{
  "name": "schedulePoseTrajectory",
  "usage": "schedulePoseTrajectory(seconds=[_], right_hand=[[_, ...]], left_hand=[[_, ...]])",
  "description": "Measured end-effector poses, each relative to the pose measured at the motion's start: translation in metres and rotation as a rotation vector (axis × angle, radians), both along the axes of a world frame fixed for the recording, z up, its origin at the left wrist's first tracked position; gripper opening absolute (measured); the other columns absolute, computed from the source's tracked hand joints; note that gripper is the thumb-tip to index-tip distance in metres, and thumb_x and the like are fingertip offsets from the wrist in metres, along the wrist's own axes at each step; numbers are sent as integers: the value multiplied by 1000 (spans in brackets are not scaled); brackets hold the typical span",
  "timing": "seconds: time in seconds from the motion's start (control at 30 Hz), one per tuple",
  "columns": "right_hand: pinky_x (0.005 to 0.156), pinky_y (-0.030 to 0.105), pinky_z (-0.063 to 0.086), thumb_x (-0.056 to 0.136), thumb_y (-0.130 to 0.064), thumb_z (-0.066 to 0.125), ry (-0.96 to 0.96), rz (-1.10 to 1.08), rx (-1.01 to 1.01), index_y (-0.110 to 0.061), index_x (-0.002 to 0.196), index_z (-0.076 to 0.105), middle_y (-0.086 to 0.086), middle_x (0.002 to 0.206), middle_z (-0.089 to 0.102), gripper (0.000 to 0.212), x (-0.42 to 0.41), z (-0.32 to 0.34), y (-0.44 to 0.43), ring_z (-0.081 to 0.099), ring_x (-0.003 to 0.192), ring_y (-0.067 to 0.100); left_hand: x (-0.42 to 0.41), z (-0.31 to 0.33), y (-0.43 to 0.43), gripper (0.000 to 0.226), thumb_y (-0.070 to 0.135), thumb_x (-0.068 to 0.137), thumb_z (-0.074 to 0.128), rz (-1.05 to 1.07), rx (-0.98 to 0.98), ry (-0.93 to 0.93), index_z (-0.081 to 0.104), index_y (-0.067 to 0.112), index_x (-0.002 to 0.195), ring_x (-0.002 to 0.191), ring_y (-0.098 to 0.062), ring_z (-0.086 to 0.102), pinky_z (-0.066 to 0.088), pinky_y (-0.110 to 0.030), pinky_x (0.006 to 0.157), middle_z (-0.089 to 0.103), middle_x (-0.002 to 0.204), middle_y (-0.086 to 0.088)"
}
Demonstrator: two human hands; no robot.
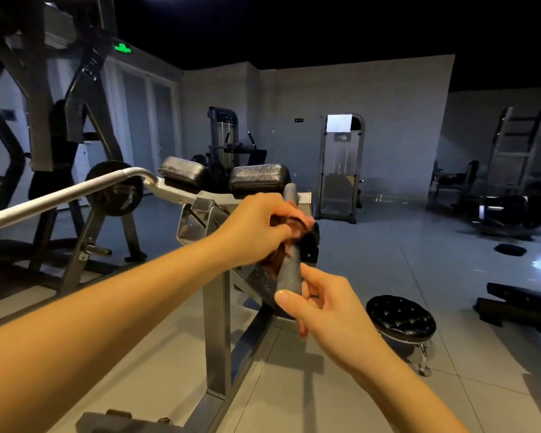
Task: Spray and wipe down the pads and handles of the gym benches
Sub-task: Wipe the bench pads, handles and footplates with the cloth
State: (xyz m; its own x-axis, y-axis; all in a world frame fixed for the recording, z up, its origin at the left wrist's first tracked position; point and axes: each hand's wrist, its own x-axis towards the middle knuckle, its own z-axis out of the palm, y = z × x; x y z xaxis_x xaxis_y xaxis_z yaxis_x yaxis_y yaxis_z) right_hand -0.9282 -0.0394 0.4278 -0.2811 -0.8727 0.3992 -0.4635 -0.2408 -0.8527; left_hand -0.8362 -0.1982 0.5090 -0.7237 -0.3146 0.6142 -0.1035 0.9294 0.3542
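At the far left a silver bar [60, 195] slants up past a black weight plate [114, 189] toward two black pads [181, 170] on top of the machine's frame; just right of the frame, the left grip [256, 228] is curled tight on a brown cloth [280, 259], bunching it against the upper half of a grey handle [289, 270]; the cloth hangs below the fingers and lies across the handle's left side, somewhat blurred; the handle stands nearly upright, its top rising above the left grip; the right grip [328, 307] is clamped on the handle's lower end, thumb on its near face, fingers curled behind; further right, a round black stool [400, 317] stands on the tiled floor [372, 264], and a low black bench [522, 303] lies near the edge.
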Motion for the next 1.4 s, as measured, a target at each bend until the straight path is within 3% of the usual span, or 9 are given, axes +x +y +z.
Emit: schedulePoseTrajectory(seconds=[0.13, 0.27, 0.37, 0.53, 0.7, 0.87, 1.0, 1.1, 1.4], right_hand=[[65, 31, 46, 97, -26, 67, -26, 5, -23, -21, 102, 63, 2, 65, 51, 8, 2, 0, 1, 48, 62, 14], [73, 43, 56, 98, -30, 66, -3, -10, 6, -25, 126, 62, 5, 69, 48, 29, 1, -1, -1, 49, 63, 11], [77, 40, 58, 97, -32, 66, -8, -38, 45, -20, 120, 61, 15, 73, 49, 26, 1, 0, -1, 51, 65, 13], [57, 19, 48, 96, -22, 67, -70, -50, -3, -14, 90, 61, 4, 62, 58, 11, 6, 2, 4, 54, 57, 10], [68, 27, 52, 95, -26, 69, -140, -12, 71, -22, 119, 67, 5, 70, 68, 24, -5, 0, 24, 61, 65, 11], [61, 23, 50, 93, -18, 70, -131, -190, -168, -24, 97, 76, 1, 76, 72, 9, -15, 30, 33, 64, 67, 12], [86, 32, 59, 90, -44, 70, -138, -172, -121, -27, 127, 59, -4, 110, 72, 43, -16, 65, 11, 69, 100, 10], [94, 42, 59, 96, -35, 67, -185, -88, -69, -16, 111, 73, -1, 99, 78, 25, -16, 82, -5, 74, 96, 12], [63, 37, 63, 99, -20, 63, -192, -291, -73, -7, 93, 64, 10, 85, 72, 14, -41, 80, -39, 72, 78, 25]], left_hand=[[27, -12, 21, 25, 17, 96, 69, -88, -4, -13, 77, 34, 112, 106, 0, 63, 49, -13, 92, 66, 108, 20], [-24, 8, -12, 22, 24, 100, 64, 181, -18, -3, 76, 28, 118, 96, -9, 63, 42, -13, 73, 65, 100, 11], [-41, 10, -11, 23, 23, 101, 62, 258, -46, -42, 75, 23, 121, 106, -19, 64, 48, -19, 83, 68, 114, 1], [12, -4, 49, 19, 22, 96, 71, -120, 22, -95, 79, 33, 109, 108, 0, 66, 53, -22, 96, 74, 110, 16], [32, 3, 43, 29, 19, 97, 68, -36, 142, -23, 76, 41, 113, 96, 0, 70, 59, -29, 89, 74, 107, 20], [39, 17, 41, 28, 26, 92, 73, 21, 231, 36, 72, 38, 118, 96, -2, 71, 58, -32, 90, 75, 103, 16], [40, 30, 45, 43, 27, 88, 79, 59, 465, 28, 57, 36, 123, 89, -9, 76, 58, -34, 88, 78, 100, 6], [43, 38, 42, 47, 27, 87, 80, 7, 605, 3, 56, 30, 127, 95, -19, 77, 55, -47, 98, 79, 103, 1], [50, 22, 31, 31, 42, 81, 82, 202, 382, 2, 69, 30, 105, 76, -8, 69, 48, -26, 70, 73, 88, 4]])
